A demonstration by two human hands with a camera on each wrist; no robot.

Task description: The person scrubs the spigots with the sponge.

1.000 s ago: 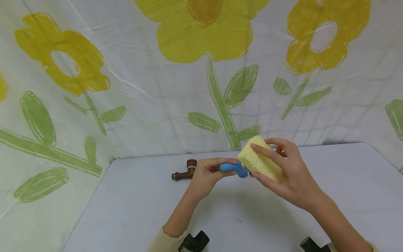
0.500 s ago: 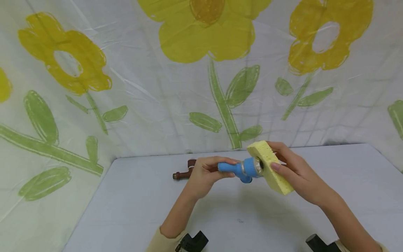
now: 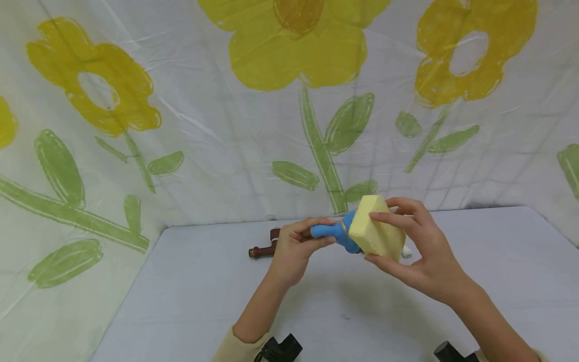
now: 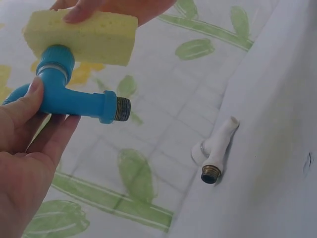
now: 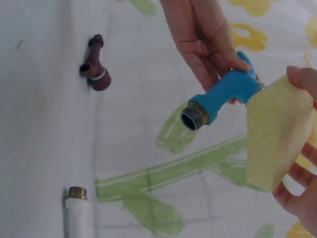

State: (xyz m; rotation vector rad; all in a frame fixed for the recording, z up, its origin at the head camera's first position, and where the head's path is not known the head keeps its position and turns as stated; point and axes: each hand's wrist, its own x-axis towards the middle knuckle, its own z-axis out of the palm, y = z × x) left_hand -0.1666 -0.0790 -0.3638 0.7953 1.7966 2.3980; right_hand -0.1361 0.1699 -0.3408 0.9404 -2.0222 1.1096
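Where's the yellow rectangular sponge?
In the head view, the yellow rectangular sponge is right of centre in the right hand, against the blue plastic faucet held by the left hand.

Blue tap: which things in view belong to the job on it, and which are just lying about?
In the job:
blue tap, held by the left hand
yellow sponge, held by the right hand

Lying about, it seems:
brown tap, on the table
white tap, on the table

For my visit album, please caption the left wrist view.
Left hand holds a blue tap against a yellow sponge; a white tap lies nearby.
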